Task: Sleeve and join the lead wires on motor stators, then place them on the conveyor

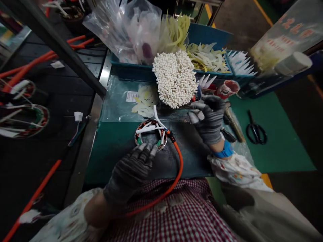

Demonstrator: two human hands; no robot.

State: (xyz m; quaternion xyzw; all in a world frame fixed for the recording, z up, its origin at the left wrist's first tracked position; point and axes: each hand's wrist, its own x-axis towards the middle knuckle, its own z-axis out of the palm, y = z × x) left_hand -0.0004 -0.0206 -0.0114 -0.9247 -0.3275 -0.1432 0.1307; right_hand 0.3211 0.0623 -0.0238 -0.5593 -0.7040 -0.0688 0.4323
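Note:
A ring-shaped wound stator [137,131] with copper-coloured windings, green patches and white sleeves lies on the dark mat. My gloved left hand [131,168] rests at its near edge, fingers stretched out and tips touching the rim. From the ring's right side an orange cable [180,158] curves down across my lap. My gloved right hand [209,117] is raised to the right of the ring, beside a thick bundle of white-tipped sticks [175,79]. Its fingers are curled, thumb close to the index finger; whatever may be between them cannot be made out.
Blue bins [136,72] along the back hold plastic bags and pale yellow strips. Black scissors [256,131] lie on the green mat at right, near a bottle [285,72]. A metal post [63,47] slants across the left, where other wound rings [24,121] lie.

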